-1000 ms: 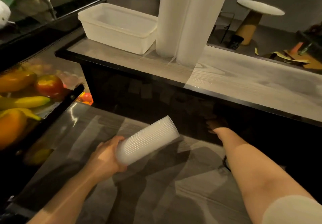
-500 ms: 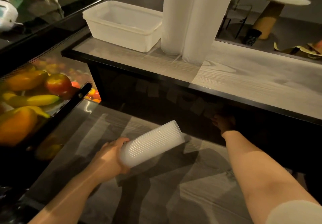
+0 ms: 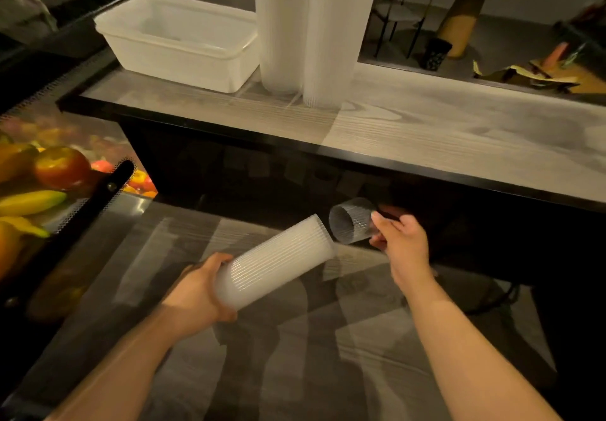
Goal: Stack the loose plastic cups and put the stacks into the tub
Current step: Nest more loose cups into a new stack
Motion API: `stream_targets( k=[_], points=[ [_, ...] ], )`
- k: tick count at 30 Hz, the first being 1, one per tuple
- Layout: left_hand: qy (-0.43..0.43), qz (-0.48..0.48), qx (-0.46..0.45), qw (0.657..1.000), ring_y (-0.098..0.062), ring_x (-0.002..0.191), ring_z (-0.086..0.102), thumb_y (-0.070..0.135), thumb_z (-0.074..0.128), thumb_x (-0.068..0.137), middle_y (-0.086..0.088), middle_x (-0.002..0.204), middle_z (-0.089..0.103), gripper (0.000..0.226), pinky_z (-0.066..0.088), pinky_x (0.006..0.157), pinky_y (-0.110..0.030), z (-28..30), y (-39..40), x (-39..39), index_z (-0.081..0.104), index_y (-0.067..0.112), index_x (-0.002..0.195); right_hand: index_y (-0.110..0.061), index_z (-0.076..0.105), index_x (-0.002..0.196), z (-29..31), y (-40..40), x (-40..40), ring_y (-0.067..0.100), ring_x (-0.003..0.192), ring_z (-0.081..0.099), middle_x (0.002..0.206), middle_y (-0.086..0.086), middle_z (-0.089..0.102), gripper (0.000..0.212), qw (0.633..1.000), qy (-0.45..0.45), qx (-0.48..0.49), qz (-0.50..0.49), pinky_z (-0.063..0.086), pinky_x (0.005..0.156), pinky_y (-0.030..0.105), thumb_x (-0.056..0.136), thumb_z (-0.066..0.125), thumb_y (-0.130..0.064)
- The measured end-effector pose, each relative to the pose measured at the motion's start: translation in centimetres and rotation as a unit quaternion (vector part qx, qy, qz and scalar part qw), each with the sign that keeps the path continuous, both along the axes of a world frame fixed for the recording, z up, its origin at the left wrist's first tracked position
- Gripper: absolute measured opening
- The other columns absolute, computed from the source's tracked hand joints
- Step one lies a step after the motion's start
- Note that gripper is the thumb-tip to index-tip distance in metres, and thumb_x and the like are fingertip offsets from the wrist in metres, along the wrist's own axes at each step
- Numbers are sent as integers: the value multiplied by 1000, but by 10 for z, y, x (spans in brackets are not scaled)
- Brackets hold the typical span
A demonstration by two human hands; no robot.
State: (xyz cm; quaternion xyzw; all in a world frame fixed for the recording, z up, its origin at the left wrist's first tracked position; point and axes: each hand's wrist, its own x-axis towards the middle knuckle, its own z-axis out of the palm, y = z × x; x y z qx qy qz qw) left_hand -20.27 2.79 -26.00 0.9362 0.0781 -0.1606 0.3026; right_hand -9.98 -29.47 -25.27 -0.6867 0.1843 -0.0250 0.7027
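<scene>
Both hands hold cups, mouth to stack end.

The left hand [image 3: 196, 292] curls its fingers round the base of a ribbed cup stack [image 3: 273, 261]; the right hand [image 3: 398, 240] pinches a single clear cup [image 3: 352, 220] just beyond the stack's far end. The white tub [image 3: 183, 43] stands well beyond the fingers on the table [image 3: 442, 145].
</scene>
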Motion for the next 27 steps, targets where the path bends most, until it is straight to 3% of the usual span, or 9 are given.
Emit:
stream_targets(
  k=[4,12,18,24,27],
  points=[
    [-8,-12,0,1000,-13,98,48,29,90,56,18,93,41,100,42,75,-24,1,-7,-1,36,32,140,-20,70,109,15,13,-24,9,63,57,82,0,70,20,996,-39,15,83,51,62,23,93,61,-12],
    [-6,9,19,1000,-12,96,52,37,88,49,7,111,56,103,40,64,-19,4,-3,-3,36,36,138,-32,72,103,18,21,-36,7,65,56,78,-7,71,25,994,-68,-34,80,54,67,22,94,61,-11],
    [-18,-5,26,999,-14,105,47,27,90,56,12,109,49,97,43,76,-26,7,-14,-1,39,31,138,-33,69,105,21,30,-45,-9,73,59,97,-10,71,26,982,-82,-76,152,49,69,11,94,60,-12],
    [2,9,41,999,-19,109,47,27,87,59,10,105,46,94,48,81,-32,-5,-13,2,36,33,138,-33,71,101,12,33,-32,2,65,58,92,-11,72,28,973,-62,-91,203,53,67,19,94,59,-9],
    [17,29,46,998,-24,119,44,29,86,61,8,109,45,96,50,90,-41,-12,-11,4,31,36,140,-28,71,105,-2,30,-7,9,65,59,88,0,72,22,977,-14,-97,190,52,66,25,95,58,-14]
  ],
)
